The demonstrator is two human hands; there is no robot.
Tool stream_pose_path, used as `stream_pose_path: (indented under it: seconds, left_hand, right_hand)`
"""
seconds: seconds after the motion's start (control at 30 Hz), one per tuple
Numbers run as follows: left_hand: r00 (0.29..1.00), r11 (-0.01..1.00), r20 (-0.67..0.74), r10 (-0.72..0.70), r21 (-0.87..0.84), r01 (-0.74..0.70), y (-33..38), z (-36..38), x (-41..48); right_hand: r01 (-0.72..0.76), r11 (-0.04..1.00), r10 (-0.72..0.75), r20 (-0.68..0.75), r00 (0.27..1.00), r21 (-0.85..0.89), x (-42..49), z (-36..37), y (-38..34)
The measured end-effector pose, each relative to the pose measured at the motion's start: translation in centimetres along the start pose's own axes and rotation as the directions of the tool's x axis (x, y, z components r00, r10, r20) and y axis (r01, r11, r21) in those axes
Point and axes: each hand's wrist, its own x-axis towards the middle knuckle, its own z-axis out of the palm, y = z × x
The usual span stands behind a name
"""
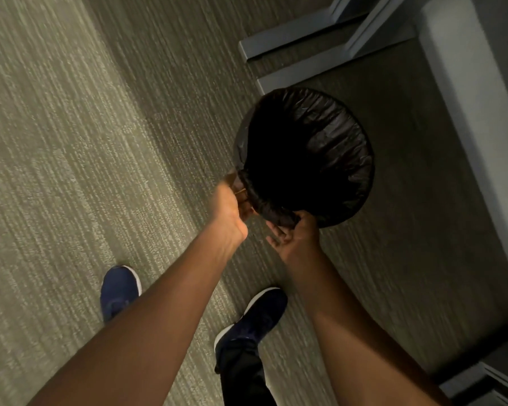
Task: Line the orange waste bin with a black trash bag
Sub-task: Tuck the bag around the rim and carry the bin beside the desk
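Both forearms enter from the bottom edge, bare, reaching forward and down. Below them, two dark blue shoes point(120, 291) stand on striped grey-green carpet point(71, 142), feet apart, facing the bin.

Left hand point(230, 208): curled closed at the near-left rim, fingers wrapped around what looks like a sliver of the orange waste bin point(237, 189) showing just beside the plastic. Judged to be steadying the bin, or pinning the bag's edge there; which of the two is not clear.

Right hand point(295, 234): partly open, palm up, fingertips pinching a bunched fold of the black trash bag point(329, 136) at the near rim. The grip suggests slack is being gathered or tucked so the liner sits tight.

Bag: already spread over the mouth of the bin, covering nearly the whole rim; plastic creased on the far and right sides, interior too dark to read. Lining looks close to finished, with only the near edge left to secure.

Beyond the bin: pale baseboard trim point(299, 33) and a wall corner, bin standing near it.
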Motion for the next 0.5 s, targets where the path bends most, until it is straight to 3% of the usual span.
stream_pose_path:
  seconds: [0.27, 0.5]
  left_hand:
    - [0.980, 0.995, 0.196, 0.041, 0.083, -0.059, -1.9, 3.2, 1.4]
    - [0.970, 0.982, 0.241, 0.013, 0.179, -0.058, -4.0, 7.5, 2.4]
  right_hand:
    - [0.069, 0.990, -0.068, -0.016, 0.998, 0.125, 2.6, 0.7, -2.5]
    - [0.158, 0.926, -0.181, 0.036, 0.983, 0.342, 5.3, 2.7, -5.8]
